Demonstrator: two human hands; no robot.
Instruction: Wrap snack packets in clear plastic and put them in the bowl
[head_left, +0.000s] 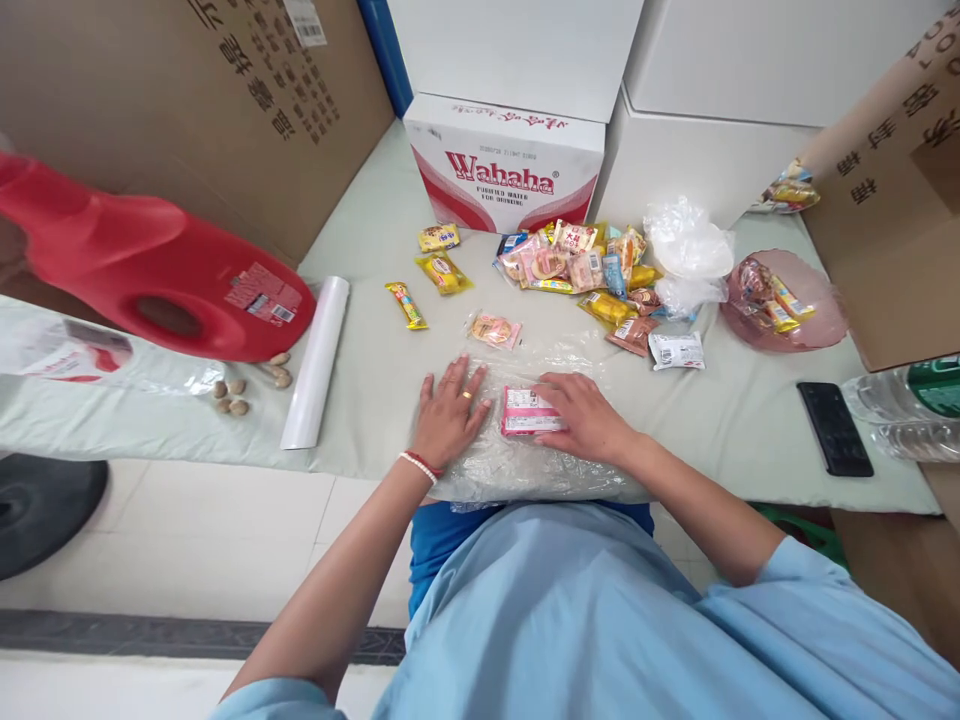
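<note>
A sheet of clear plastic film [570, 480] lies crinkled at the table's front edge. On it rests a small pink and white snack packet [521, 412] with printed labels. My right hand [581, 415] curls over the packet's right end, thumb below and fingers above. My left hand [450, 408] lies flat with fingers spread on the film's left side, apart from the packet. Just beyond my hands sits a pink wrapped biscuit [493, 330]. Farther back is a pile of wrapped snacks [574, 265], with a yellow packet [444, 272] to its left.
At left stand a white roll [315, 365], a red jug [165, 270] and several nuts [232, 395]. To the right are a pink bowl [817, 325] holding snacks, clear plastic bags [688, 245], a phone [835, 428] and bottles [922, 390]. A Wahaha carton [506, 170] stands behind.
</note>
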